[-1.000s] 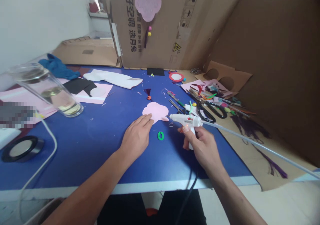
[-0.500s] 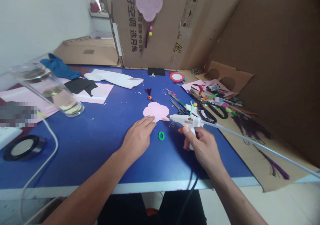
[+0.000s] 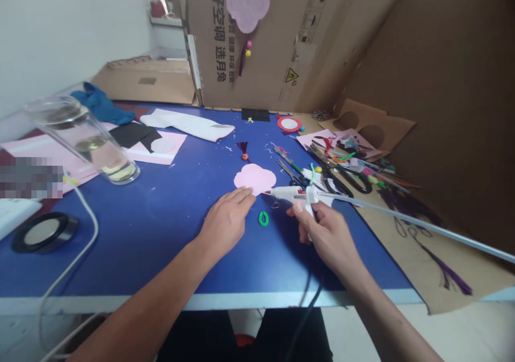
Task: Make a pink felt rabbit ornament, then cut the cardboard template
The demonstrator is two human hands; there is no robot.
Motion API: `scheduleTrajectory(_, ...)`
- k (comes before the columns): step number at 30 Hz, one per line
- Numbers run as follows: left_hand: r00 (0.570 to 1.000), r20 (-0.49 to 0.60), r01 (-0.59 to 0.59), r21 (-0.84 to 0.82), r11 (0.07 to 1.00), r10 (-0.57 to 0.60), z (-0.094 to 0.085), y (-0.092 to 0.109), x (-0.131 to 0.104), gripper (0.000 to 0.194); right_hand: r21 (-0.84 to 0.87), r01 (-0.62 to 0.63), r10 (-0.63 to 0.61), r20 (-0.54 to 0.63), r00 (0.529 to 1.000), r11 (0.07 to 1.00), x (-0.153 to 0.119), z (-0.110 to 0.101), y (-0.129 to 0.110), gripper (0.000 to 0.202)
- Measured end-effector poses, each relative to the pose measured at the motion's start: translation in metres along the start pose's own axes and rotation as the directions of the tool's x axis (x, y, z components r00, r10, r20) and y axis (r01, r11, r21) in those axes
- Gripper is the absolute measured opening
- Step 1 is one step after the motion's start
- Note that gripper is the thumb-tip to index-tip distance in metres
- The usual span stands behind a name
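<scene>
Blue worktop [image 3: 161, 273]. A pink paper cutout [image 3: 257, 178], already shaped, lies under the flattened left hand's [image 3: 226, 212] fingers. At its near edge, the right hand [image 3: 325, 225] grips a glue gun [image 3: 286, 193]; gluing seems unfinished. Nearer than the cutout, a green ring [image 3: 260, 220] lies loose.

Left hand [image 3: 227, 214]: palm down, fingers extended and together, tips just left of the glue gun [image 3: 287, 192]. Right hand [image 3: 328, 230]: wrapped round the glue gun's handle, thumb on its near side, other fingers partly hidden. Left forearm [image 3: 161, 292] angles up from lower left of glue gun, right forearm [image 3: 388, 305] from lower right. Both bare, wrists roughly straight.
</scene>
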State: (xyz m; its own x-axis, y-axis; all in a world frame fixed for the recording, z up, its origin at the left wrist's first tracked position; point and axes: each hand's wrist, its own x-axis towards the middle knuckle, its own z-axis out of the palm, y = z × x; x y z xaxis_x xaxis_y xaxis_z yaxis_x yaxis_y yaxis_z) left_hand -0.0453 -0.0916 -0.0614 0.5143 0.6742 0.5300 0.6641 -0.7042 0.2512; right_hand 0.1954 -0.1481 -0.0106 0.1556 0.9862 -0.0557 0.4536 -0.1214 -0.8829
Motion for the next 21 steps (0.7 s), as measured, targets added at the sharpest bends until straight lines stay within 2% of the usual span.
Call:
scheduleTrajectory(10,1.000,0.014,0.012,-0.023,1.000,-0.012,0.002,0.000,0.000,0.051,-0.149,0.092,-0.088,0.036,0.996,0.985,0.008,-0.001,-0.008,0.058)
scheduleTrajectory(21,1.000,0.021,0.016,-0.037,0.999,-0.015,0.002,0.001,-0.001,0.054,-0.160,0.146,-0.136,0.072,0.988,0.976,0.015,0.000,-0.012,0.052)
